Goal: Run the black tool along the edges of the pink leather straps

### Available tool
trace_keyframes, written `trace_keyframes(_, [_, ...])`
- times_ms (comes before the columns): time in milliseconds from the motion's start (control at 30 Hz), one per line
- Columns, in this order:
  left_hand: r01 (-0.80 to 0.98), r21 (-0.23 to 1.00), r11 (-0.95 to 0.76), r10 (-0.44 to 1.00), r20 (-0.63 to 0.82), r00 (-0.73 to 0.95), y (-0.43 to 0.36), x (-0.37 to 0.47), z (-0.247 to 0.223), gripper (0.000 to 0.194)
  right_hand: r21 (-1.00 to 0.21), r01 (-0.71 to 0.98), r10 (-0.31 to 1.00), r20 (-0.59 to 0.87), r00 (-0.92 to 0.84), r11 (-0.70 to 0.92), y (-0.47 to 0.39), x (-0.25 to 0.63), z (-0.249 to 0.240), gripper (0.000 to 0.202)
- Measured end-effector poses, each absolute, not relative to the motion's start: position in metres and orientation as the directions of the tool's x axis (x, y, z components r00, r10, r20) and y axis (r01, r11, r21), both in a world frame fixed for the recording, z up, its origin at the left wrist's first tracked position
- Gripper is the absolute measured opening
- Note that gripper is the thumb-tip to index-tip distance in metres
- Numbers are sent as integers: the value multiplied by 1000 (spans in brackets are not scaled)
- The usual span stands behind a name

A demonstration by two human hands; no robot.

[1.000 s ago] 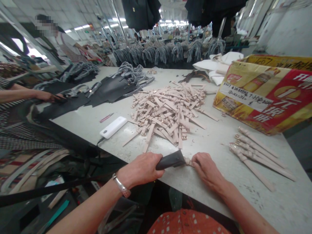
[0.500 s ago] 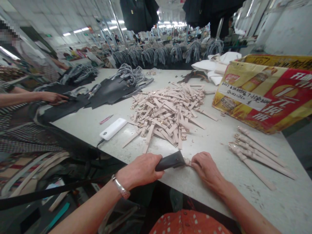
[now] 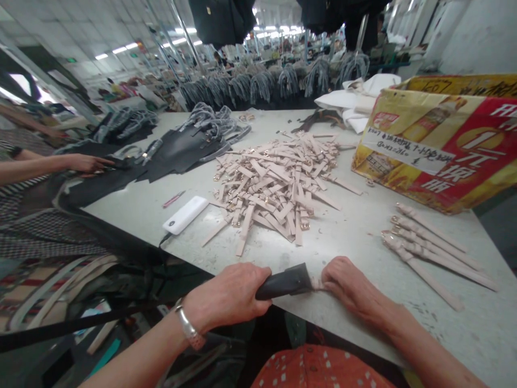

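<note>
My left hand (image 3: pixel 236 288) is closed around a black, tube-like leather piece (image 3: pixel 285 282), whose wider end points right. A small beige strap (image 3: pixel 318 284) meets that end. The fingers of my right hand (image 3: pixel 349 285) are pinched on the strap's other side, covering most of it. Both hands are just above the near edge of the pale table (image 3: pixel 343 226). Beyond them lies a big heap of beige straps with gold buckles (image 3: pixel 278 183). Several more buckled straps (image 3: pixel 434 253) lie side by side to the right.
A yellow and red carton (image 3: pixel 428 145) stands at the back right. Left of the heap are a white power bank (image 3: pixel 186 214) with a cable and a thin red tool (image 3: pixel 174 199). Black bag pieces (image 3: pixel 177 153) lie further back, where a co-worker's hand (image 3: pixel 86 163) rests.
Both my hands, with the black piece and the strap, have shifted slightly toward me. The black piece lies a little more level. My camera view has moved slightly.
</note>
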State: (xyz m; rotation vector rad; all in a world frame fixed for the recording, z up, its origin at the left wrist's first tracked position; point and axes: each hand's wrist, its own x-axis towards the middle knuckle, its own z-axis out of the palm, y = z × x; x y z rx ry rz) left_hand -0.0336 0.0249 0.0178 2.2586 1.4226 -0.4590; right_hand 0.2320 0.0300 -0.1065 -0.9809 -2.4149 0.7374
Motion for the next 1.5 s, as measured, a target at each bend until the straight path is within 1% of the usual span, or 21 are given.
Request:
trace_keyframes(167, [890,197,-411,729,-515,450,35,-25,20,17,-662,500,754,156,-638,559,28,232,-109,11])
trace_keyframes(267, [886,204,-417,721,-518,459,39,-21,19,18,-665,507,765,155,-624,548,28,232,-112,11])
trace_keyframes(433, [898,244,-366,731,-521,440,34,-29,17,20,-664,494,761,180,-624,562,29,233,-112,12])
trace_keyframes(500, [905,238,-353,732,-531,426,32,-34,17,19,-660,494,760,184,-624,566,29,232,-110,12])
trace_keyframes(800, [885,187,-426,720,-521,457,35,-20,18,21,-664,500,764,172,-621,556,29,231,-106,10])
trace_keyframes(1067, [888,301,-347,704,-542,459,27,-23,11,20,-664,510,767,154,-623,547,28,233,-106,11])
trace_keyframes(1133, [890,283,-356,709,-539,455,25,-27,11,20,-662,510,768,160,-620,549,28,233,-106,11])
trace_keyframes(1367, [884,152,-443,726,-518,453,24,-28,17,21,-666,505,770,169,-615,549,29,232,-106,13])
trace_keyframes(1433, [874,144,-464,725,-506,468,25,-23,15,21,-666,508,773,168,-612,546,29,232,-106,12])
trace_keyframes(1500, [870,167,-465,722,-497,481,25,-19,12,20,-665,509,774,168,-611,546,29,232,-106,12])
